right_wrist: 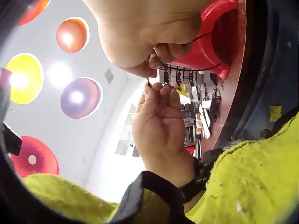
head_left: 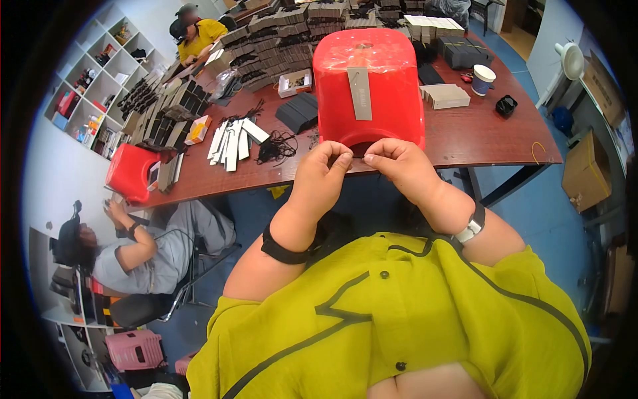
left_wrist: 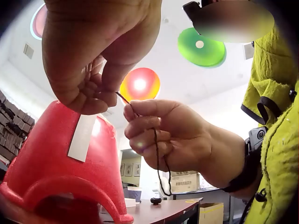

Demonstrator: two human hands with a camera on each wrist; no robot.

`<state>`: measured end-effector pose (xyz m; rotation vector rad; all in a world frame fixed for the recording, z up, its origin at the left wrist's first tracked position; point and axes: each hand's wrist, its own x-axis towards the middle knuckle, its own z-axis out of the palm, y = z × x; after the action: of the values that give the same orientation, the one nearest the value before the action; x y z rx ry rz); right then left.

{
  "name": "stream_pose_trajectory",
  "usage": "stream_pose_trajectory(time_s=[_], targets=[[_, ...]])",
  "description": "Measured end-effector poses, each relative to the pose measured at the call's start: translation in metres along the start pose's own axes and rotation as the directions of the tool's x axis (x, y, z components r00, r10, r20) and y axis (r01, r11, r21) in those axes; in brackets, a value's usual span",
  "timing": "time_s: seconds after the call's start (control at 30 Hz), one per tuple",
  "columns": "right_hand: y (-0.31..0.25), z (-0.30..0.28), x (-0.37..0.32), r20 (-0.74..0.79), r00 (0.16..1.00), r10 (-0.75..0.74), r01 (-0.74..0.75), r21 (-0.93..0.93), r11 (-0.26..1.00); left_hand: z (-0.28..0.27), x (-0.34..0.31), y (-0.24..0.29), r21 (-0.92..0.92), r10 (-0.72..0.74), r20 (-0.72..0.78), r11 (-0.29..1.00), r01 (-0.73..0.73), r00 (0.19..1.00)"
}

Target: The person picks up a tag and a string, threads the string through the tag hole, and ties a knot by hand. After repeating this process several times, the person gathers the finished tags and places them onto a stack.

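Observation:
A thin black cord is stretched across the short gap between my two hands. My left hand pinches one part of it between thumb and fingertips. My right hand pinches it just beside, and in the left wrist view a loop of the cord dangles below that hand. Both hands are raised in front of the red plastic stool, near the table's front edge. A long grey tag with lettering lies against the stool's side, beyond the fingers.
White tags and tangled black cords lie on the table left of the stool. Stacks of grey tags fill the back. A paper cup stands at right. Another person sits at left by a second red stool.

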<state>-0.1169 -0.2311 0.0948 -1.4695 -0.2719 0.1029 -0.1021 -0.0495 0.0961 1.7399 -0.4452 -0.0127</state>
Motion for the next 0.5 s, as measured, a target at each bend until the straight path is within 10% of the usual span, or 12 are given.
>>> stream_pose_trajectory(time_s=[0.03, 0.1, 0.5], targets=[[0.0, 0.0, 0.0, 0.0, 1.0, -0.001, 0.001, -0.001, 1.0, -0.002, 0.0, 0.005, 0.0, 0.001, 0.0, 1.0, -0.001, 1.0], [0.001, -0.002, -0.001, -0.023, 0.999, -0.042, 0.037, -0.164, 0.986, -0.008, -0.002, 0.023, 0.616, 0.456, 0.043, 0.688, -0.382, 0.889], [-0.021, 0.006, -0.014, 0.233, 0.863, -0.449, 0.477, -0.668, 0.571, 0.01, -0.015, 0.027, 0.776, 0.404, 0.228, 0.474, -0.416, 0.886]])
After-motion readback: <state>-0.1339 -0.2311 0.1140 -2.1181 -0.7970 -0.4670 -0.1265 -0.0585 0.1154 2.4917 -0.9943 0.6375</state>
